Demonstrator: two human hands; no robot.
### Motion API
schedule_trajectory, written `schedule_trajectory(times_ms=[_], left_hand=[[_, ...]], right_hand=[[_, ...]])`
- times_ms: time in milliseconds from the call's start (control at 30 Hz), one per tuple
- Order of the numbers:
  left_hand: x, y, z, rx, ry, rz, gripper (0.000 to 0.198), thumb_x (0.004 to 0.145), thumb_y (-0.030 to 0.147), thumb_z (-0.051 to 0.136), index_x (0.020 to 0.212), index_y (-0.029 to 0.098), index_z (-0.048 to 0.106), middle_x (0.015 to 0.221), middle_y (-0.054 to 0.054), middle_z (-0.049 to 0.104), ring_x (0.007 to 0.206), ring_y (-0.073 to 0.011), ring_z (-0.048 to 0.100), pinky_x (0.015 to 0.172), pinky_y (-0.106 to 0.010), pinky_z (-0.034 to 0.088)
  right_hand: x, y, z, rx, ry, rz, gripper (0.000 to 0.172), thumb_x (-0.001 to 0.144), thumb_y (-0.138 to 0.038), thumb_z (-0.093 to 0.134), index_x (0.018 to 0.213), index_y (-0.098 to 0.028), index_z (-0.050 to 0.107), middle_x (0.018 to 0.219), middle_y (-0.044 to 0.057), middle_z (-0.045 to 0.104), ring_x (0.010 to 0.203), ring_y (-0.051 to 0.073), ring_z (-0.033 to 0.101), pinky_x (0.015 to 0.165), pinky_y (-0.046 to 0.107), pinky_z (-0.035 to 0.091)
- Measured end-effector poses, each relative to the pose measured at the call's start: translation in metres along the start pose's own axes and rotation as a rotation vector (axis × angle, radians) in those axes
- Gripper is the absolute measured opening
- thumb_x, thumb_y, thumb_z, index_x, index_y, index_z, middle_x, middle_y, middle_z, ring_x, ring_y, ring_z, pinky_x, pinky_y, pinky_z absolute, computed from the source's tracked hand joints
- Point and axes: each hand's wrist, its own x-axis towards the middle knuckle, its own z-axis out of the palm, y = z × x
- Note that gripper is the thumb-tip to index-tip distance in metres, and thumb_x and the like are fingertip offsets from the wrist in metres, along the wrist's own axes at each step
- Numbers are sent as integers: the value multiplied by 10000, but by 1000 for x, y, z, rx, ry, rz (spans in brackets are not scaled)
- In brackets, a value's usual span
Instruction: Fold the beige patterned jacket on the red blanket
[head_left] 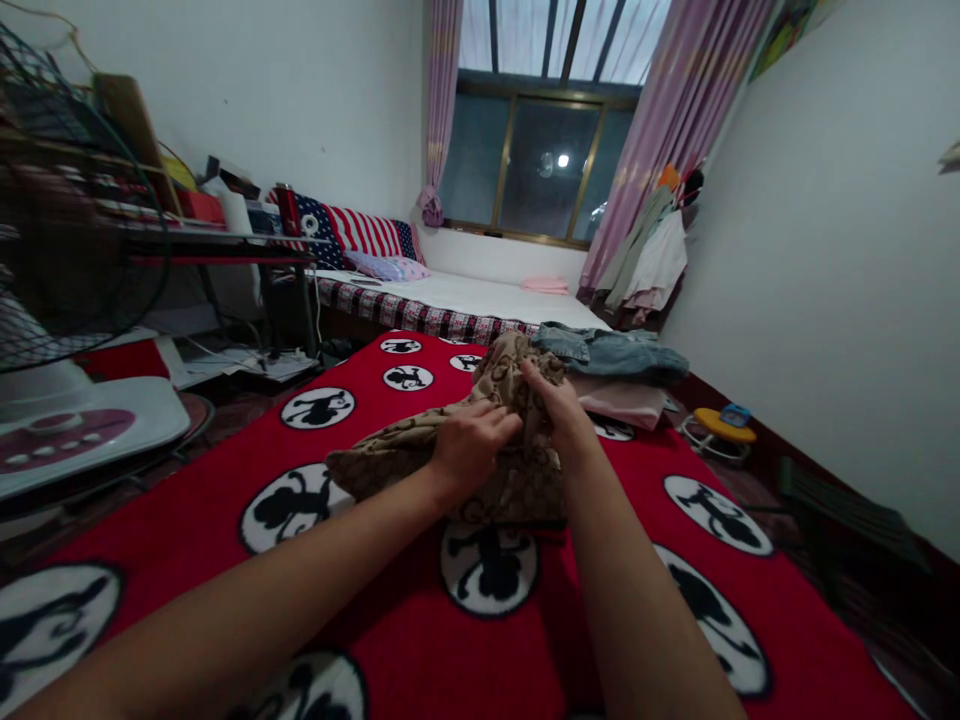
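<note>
A beige patterned cloth [390, 455] lies bunched on a red blanket [420, 630] printed with black-and-white round figures. My left hand [471, 442] presses down on the cloth's middle, fingers curled into the fabric. My right hand [559, 410] grips a raised fold of the same cloth just to the right. Both forearms reach in from the bottom edge.
Folded denim [607, 350] rests on a pink garment [626, 400] beyond my hands. A fan [67, 250] stands at the left, beside a cluttered desk [217, 240]. A second bed [465, 295] lies under the window. A yellow toy [720, 425] sits on the floor at right.
</note>
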Motion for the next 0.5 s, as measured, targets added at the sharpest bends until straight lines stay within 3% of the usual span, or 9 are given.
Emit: schedule_trajectory(times_ms=[133, 267, 300, 367, 433, 500], left_hand=[[-15, 4, -7, -21, -3, -14, 326, 813, 85, 510, 1075, 248, 617, 1118, -23, 691, 961, -226, 587, 841, -354, 468], [-26, -18, -37, 33, 45, -203, 691, 738, 266, 688, 1385, 279, 447, 1395, -80, 526, 1192, -309, 517, 985, -444, 408], [-29, -29, -43, 35, 13, -298, 797, 695, 330, 732, 1422, 281, 409, 1418, -94, 501, 1218, -335, 503, 996, -458, 402], [-35, -53, -50, -54, -160, -482, 900, 604, 396, 787, 1419, 272, 424, 1355, -92, 562, 1184, -346, 542, 964, -425, 440], [-41, -76, -50, -260, -377, -532, 769, 586, 346, 777, 1314, 264, 546, 1197, -39, 669, 1085, -299, 614, 897, -340, 485], [-44, -88, -52, -443, -467, -496, 535, 619, 261, 723, 1150, 243, 659, 1052, 5, 720, 1010, -249, 647, 847, -272, 497]], right_hand=[[-7, 12, 0, -10, 49, 27, 432, 478, -224, 777, 880, -154, 634, 757, 30, 712, 743, 223, 675, 679, 339, 576], [-6, 11, 3, 21, 185, 41, 344, 450, -166, 675, 790, -137, 628, 711, 12, 687, 667, 187, 640, 621, 289, 551], [-7, 7, 4, 53, 222, 36, 320, 450, -163, 662, 766, -138, 623, 690, -1, 675, 637, 170, 624, 595, 272, 541], [-9, -1, 10, 123, 282, 27, 290, 444, -150, 651, 731, -141, 605, 652, -25, 647, 588, 141, 591, 551, 243, 520], [-14, -9, 18, 174, 316, -1, 310, 440, -133, 654, 744, -140, 597, 655, -32, 643, 589, 131, 586, 549, 231, 519], [-20, -17, 25, 204, 318, -54, 365, 454, -130, 663, 813, -136, 604, 710, -20, 668, 641, 140, 613, 599, 243, 543]])
